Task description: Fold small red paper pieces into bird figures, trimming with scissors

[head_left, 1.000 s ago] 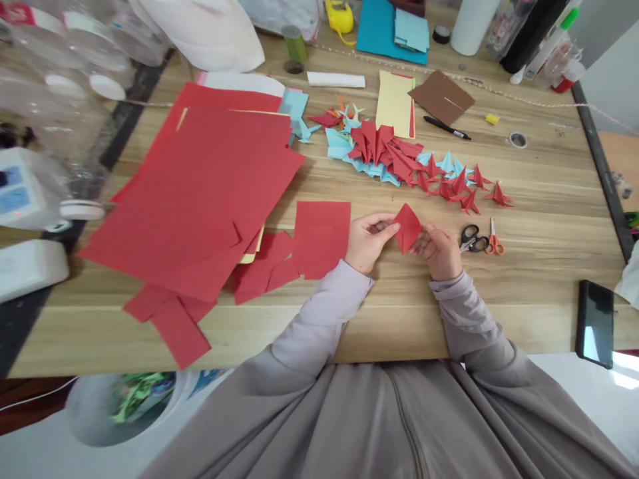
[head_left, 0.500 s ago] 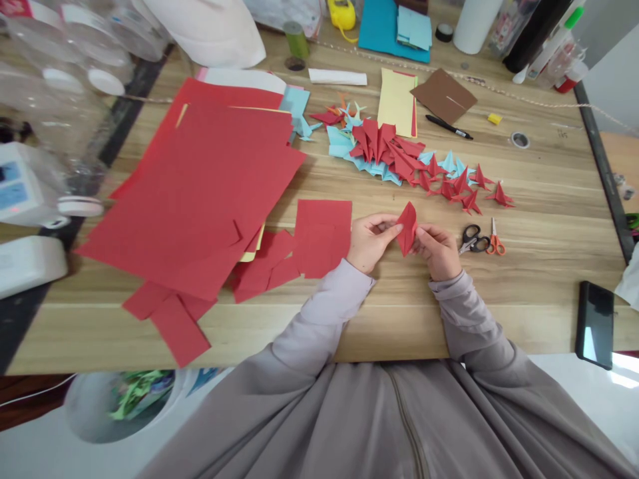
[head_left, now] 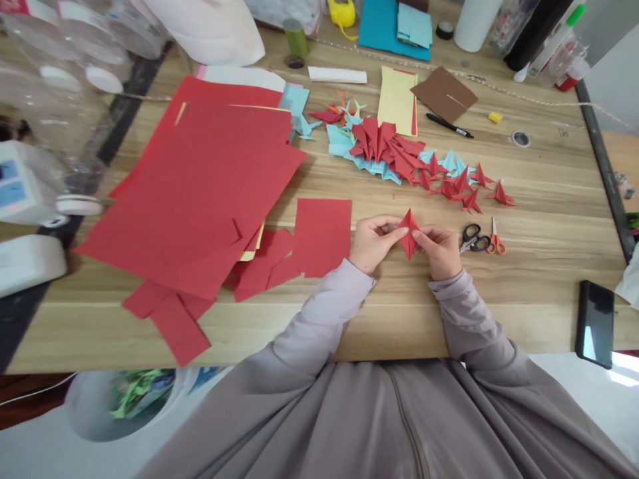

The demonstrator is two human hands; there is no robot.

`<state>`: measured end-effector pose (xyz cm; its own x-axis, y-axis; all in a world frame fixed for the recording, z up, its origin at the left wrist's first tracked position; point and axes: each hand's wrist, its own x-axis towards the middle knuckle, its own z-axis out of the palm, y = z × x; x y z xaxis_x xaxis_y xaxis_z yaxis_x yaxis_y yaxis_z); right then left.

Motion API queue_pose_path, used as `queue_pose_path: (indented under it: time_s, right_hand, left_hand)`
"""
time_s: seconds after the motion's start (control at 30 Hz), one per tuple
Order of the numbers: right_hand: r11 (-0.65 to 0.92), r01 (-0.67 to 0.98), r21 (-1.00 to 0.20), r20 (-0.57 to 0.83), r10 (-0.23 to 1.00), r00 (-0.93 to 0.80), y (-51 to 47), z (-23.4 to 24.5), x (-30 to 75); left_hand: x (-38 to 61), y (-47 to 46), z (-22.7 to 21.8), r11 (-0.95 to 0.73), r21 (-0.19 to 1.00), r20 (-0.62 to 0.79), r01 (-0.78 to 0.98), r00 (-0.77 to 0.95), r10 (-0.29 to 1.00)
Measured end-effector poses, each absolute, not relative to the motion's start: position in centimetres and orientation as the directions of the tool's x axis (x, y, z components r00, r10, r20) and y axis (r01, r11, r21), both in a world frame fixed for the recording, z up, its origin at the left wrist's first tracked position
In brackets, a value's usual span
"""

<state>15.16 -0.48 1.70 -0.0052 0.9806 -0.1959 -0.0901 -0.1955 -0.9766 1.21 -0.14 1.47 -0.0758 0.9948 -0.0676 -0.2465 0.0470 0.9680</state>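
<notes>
Between the two hands, over the near half of the surface (head_left: 539, 199), sits a folded red paper (head_left: 409, 229), narrow and kite-shaped. Its long axis runs away from the person, with the sharp upper tip pointing toward the far pile of folded red and blue pieces (head_left: 394, 156) and the lower tip pointing back toward the sleeves. The left hand (head_left: 370, 243) pinches its left edge with its fingers (head_left: 398, 231) pressed together on the paper. The right hand (head_left: 442, 251) pinches the right edge in the same way.

A second ago the paper was a broader diamond. Half a second ago it was slimmer and tilted. Now it is narrower again and stands more nearly straight, and the hands have closed in on each other. The square red sheet (head_left: 323, 236) to the left and the scissors (head_left: 482, 241) to the right lie where they were.

The lower right part of the paper is covered by the right hand's fingertips. It seems to be lifted slightly rather than lying flat, though the view from above does not settle that. Its inner creases are too small to read. The large red sheets (head_left: 200, 186) overlap, hiding one another's edges.
</notes>
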Motion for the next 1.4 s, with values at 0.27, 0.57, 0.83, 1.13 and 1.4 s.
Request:
queue_pose_path:
  time_s: [0.27,0.57,0.83,1.13,1.4]
  right_hand:
    - [-0.191,-0.026,-0.981,-0.188,0.978,-0.093,-0.8,2.2,15.1]
    - [-0.194,-0.025,-0.981,-0.186,0.964,-0.190,-0.8,2.7,15.0]
    - [-0.211,-0.027,-0.977,-0.200,0.955,-0.220,-0.8,2.9,15.0]
    - [-0.228,-0.018,-0.973,-0.219,0.952,-0.212,-0.9,2.6,15.1]
    - [-0.226,-0.088,-0.970,-0.208,0.963,-0.172,-0.7,1.9,15.2]
  left_hand:
    - [1.4,-0.3,1.9,0.095,0.956,-0.078,-0.278,0.071,0.994]
    - [1.3,-0.2,1.6,0.127,0.934,-0.116,-0.333,0.052,0.992]
    - [1.3,-0.1,1.6,0.060,0.939,-0.085,-0.338,-0.061,0.994]
    - [0.9,0.3,1.6,0.156,0.843,-0.241,-0.516,-0.102,0.965]
    - [1.1,0.0,1.8,0.166,0.896,-0.174,-0.413,0.020,0.985]
